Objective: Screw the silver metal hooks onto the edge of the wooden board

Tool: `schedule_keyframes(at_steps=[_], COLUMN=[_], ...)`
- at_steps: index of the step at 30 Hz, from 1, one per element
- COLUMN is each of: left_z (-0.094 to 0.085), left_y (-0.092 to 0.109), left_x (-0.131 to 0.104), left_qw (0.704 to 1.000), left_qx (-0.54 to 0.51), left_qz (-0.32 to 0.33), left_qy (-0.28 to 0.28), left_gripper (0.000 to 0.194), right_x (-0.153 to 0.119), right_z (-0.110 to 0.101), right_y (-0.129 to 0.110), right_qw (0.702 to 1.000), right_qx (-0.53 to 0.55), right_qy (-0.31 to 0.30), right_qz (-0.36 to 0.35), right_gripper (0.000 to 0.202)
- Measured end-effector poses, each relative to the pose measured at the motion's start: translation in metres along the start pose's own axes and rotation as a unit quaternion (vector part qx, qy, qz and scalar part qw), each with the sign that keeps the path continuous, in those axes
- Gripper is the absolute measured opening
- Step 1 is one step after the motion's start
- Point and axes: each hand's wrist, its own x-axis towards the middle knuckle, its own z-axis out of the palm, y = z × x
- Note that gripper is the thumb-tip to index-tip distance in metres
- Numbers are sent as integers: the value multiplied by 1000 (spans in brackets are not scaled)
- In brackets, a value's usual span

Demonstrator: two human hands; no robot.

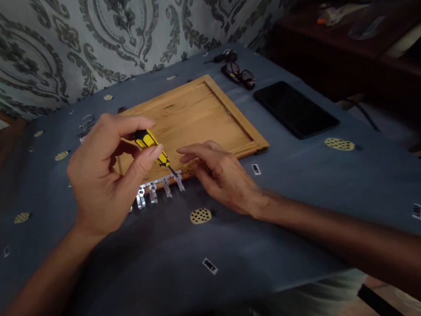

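Observation:
A yellow and black screwdriver (162, 158) is held in my left hand (107, 169), between the thumb and fingers. Its tip points down at the rightmost of several metal hooks (179, 182) along the near edge of a framed wooden board (187, 122). My right hand (224, 176) rests by that same edge, just right of the hooks, its fingers bent and partly apart with nothing visible between them. Part of the board's left side is hidden behind my left hand.
A black phone (294, 109) lies right of the board. Eyeglasses (239, 75) and keys (225, 56) are behind it, near the patterned wall. Small metal pieces (87, 123) lie at the back left on the blue cloth (252, 254).

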Motion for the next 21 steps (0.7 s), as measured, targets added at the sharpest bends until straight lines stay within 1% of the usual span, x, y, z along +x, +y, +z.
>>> schedule_keyframes(at_steps=[2,4,6,7,10,12,17,19,21], left_z=[-1,-1,-1,0,2,3,6,6,6], left_y=[2,2,1,0,-5,-9,-14,-14,-13], left_x=[0,0,-1,-1,-2,-2,0,1,1], left_qw=[1000,999,999,999,999,997,990,987,988], left_qx=[-11,-32,-35,-29,-7,4,17,21,23], left_qz=[-24,-31,-32,-23,34,72,130,145,140], left_qy=[-1,13,15,14,15,29,58,60,57], left_gripper=[29,33,34,34,33,31,27,27,27], right_x=[3,3,1,0,-3,-3,-3,-3,-3], right_z=[1,4,7,8,9,8,7,8,8], right_y=[2,5,9,12,16,17,17,17,17], right_qw=[1000,999,999,999,998,998,998,998,998], right_qx=[-7,-14,-21,-23,-22,-23,-30,-30,-31], right_qy=[-15,-15,-10,-8,-9,-16,-28,-28,-27], right_qz=[-19,-30,-41,-45,-50,-49,-50,-47,-46], right_gripper=[53,53,51,50,48,49,50,51,51])
